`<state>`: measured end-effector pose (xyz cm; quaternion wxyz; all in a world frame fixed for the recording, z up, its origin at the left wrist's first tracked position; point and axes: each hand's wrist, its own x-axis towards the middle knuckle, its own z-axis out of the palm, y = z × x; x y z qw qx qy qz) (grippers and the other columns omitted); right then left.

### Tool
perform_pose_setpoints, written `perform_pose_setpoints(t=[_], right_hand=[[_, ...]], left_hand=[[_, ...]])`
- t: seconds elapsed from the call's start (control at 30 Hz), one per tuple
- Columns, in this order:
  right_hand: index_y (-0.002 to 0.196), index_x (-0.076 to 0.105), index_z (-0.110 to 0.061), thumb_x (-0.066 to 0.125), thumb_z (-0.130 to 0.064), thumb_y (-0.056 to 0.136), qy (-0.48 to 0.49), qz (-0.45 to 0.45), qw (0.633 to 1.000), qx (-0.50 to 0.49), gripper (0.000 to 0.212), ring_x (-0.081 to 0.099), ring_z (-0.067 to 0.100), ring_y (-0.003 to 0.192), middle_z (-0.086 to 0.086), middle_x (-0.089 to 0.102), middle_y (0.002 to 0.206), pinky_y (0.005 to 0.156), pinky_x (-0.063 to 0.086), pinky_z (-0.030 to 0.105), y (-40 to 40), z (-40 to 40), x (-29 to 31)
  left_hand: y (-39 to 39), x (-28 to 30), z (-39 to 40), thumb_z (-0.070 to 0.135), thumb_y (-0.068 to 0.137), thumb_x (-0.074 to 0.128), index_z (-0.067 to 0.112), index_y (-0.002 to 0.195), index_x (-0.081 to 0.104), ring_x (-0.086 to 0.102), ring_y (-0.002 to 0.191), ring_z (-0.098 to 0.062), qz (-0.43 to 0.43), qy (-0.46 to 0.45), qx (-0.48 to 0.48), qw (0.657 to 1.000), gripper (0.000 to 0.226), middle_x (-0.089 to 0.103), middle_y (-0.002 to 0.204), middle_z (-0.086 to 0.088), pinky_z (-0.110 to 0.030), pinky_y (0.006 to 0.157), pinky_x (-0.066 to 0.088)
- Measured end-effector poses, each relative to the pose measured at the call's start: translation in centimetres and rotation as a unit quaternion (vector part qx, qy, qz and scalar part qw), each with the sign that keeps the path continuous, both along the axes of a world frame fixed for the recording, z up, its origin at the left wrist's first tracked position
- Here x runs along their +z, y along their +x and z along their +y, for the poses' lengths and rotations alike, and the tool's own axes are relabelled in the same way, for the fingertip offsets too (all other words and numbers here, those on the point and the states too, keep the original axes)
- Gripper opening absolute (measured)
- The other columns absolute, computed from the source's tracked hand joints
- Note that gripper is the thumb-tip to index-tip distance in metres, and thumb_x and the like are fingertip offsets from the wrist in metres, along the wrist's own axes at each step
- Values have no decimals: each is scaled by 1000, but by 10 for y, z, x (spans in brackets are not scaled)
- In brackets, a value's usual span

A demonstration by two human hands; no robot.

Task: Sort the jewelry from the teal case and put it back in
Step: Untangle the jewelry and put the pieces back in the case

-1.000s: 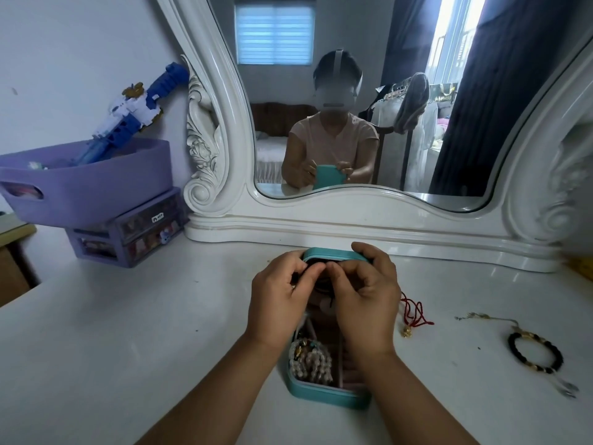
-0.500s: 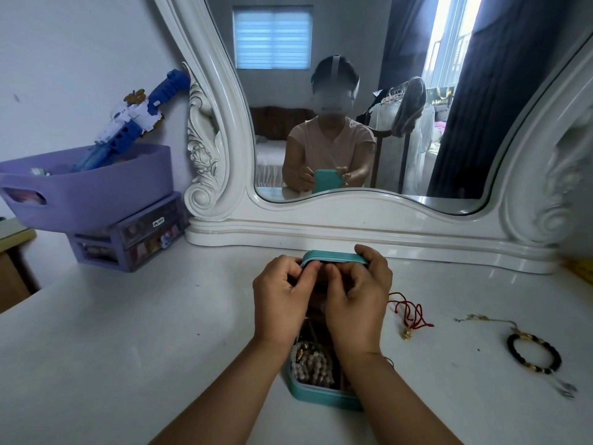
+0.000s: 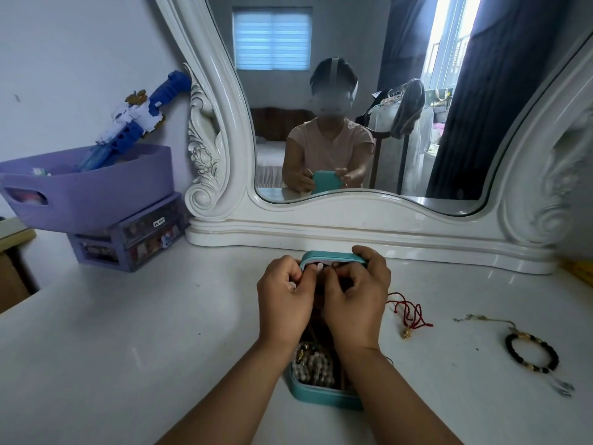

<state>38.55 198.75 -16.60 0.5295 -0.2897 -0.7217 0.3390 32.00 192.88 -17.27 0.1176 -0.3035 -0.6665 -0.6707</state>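
Note:
The teal case (image 3: 321, 395) lies open on the white dressing table, its lid (image 3: 330, 255) standing upright at the far end. My left hand (image 3: 284, 303) curls at the lid's left corner. The fingers of my right hand (image 3: 356, 300) hook over the lid's top right edge. Both thumbs press against the inside of the lid; what lies under them is hidden. Pale pearl beads (image 3: 313, 367) fill the near part of the case between my wrists. Right of the case lie a red cord with a gold charm (image 3: 407, 311) and a black bead bracelet (image 3: 531, 351).
A thin gold chain (image 3: 481, 318) lies beyond the black bracelet. The white carved mirror base (image 3: 353, 232) runs just behind the lid. At the left stands a purple basket (image 3: 90, 191) with a blue toy on a small purple drawer unit (image 3: 128, 242).
Both hands stay at the lid and their fingertips have shifted slightly. My right fingers now reach further over the lid's right corner. The loose jewelry on the table has not moved.

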Motion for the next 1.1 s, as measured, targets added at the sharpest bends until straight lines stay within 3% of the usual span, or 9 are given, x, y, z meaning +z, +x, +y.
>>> perform_pose_setpoints(t=[0.13,0.33,0.5,0.6,0.67,0.8,0.87,1.0,1.1], right_hand=[[67,66,-6,70,-9,76,50,-65,996,44,10,26,2,115,4,46,132,102,32,24,6,4,1],[79,69,-23,75,-29,71,54,-154,981,103,12,30,12,131,-4,37,142,108,29,31,39,17,0],[76,67,-30,76,-43,64,69,-277,953,103,20,39,20,115,-6,43,113,101,35,42,47,12,-2],[83,69,-31,70,-49,68,63,-344,934,73,24,33,22,119,-6,38,104,108,24,43,46,9,2],[89,69,-32,67,-50,70,55,-371,926,51,26,28,25,125,1,43,112,111,18,46,44,6,4],[94,69,-33,66,-46,74,31,-370,927,50,25,17,28,134,6,38,128,114,10,47,40,0,3],[82,70,-35,69,-43,73,11,-347,935,68,12,11,26,138,6,37,132,114,6,48,40,3,2],[52,60,-35,80,-32,65,-55,-181,973,129,24,25,26,134,4,50,121,109,16,35,42,6,3],[55,60,-41,80,-28,65,-43,-87,993,72,26,23,22,137,-2,48,134,111,18,49,39,9,5]], left_hand=[[-3,-3,-2,11,76,70,10,53,38,37,54,-12,-15,-6,-8,1000,40,40,55,0,-24,53,34],[-7,-7,-22,21,73,75,10,51,52,43,50,-7,-39,-49,-82,995,34,53,52,-6,-22,51,38],[-13,-8,-32,31,81,66,-8,65,59,42,54,-11,-52,-76,-122,988,43,49,55,-11,-25,54,35],[-11,-5,-35,5,78,63,11,63,68,60,67,-8,-38,-103,-131,985,17,67,74,-5,-19,66,46],[-9,-3,-35,-2,75,64,25,66,70,63,79,-7,-28,-124,-142,982,29,66,85,2,-17,73,48],[-10,-6,-34,2,73,68,26,68,72,64,86,-14,-5,-147,-144,979,25,61,89,4,-30,79,50],[-12,-7,-34,4,75,69,19,77,75,64,87,-12,20,-152,-135,979,16,62,90,4,-31,80,51],[-13,-10,-34,18,81,62,18,98,72,60,90,-4,104,-175,-116,972,20,61,97,4,-20,81,49],[-12,-11,-33,18,83,60,15,99,68,54,91,-2,143,-216,-108,960,18,55,101,4,-16,81,45]])
